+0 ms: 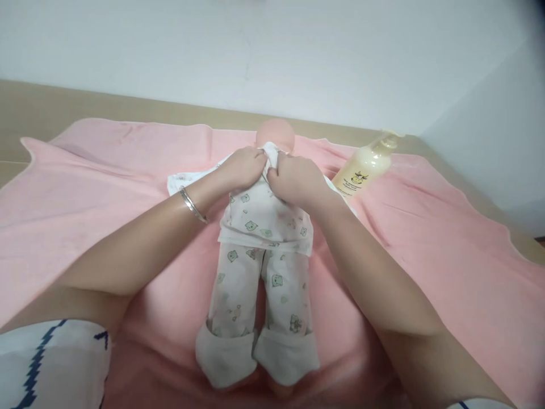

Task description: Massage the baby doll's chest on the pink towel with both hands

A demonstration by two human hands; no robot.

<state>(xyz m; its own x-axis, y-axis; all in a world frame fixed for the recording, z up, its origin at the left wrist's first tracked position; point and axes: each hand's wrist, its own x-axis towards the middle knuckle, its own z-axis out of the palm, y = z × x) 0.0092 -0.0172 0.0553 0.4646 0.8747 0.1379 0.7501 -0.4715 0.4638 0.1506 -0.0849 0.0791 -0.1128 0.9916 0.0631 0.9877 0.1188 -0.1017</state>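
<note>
Surface: a pink blanket (447,250) spread in loose folds, its edges wavy, a corner turned up at far left; a beige surface (34,113) shows beyond it.
Room: a plain pale back wall (170,51) with a faint crack-like line (247,57) down it; it meets a greyer side wall (502,125) at right.
Doll: the doll (276,132) lies on the blanket's middle, head toward the back wall, in a printed white shirt (272,224) and matching trousers (281,284) with plain white ends.
Left hand: the left hand (247,167) pinches the shirt's neck; a silver bangle (190,204) circles its wrist.
Right hand: the right hand (296,179) pinches the same bunched cloth, just beside the left.
Bottle: a cream pump bottle (364,167), tilted in view, on the blanket right of the doll.
</note>
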